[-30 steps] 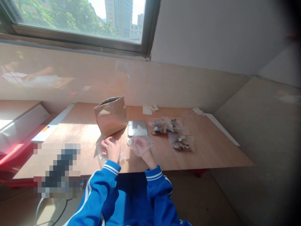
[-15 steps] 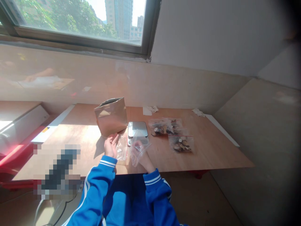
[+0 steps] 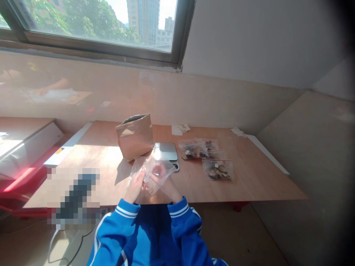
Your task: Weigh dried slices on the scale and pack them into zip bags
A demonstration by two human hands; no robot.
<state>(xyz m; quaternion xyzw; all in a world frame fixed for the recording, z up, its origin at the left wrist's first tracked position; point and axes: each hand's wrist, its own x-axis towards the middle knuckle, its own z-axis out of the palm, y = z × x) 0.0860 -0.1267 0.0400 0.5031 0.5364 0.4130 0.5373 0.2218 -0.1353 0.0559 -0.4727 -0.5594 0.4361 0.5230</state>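
Head view: left hand (image 3: 138, 183) and right hand (image 3: 163, 178) have come together near the front edge of the table (image 3: 255, 177), both grasping clear plastic bags (image 3: 138, 165), leaving neither free.

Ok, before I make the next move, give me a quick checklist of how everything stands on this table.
1. Left hand and right hand at the clear plastic: ok, both are on it.
2. Mouth of that plastic open: cannot tell, it is crumpled and see-through.
3. Brown pouch standing with its top open: ok.
4. Scale reading: cannot tell, the display is too small to read.
5. Filled bags off the scale: ok, they lie to its right.
6. Filled bags sealed: cannot tell at this size.
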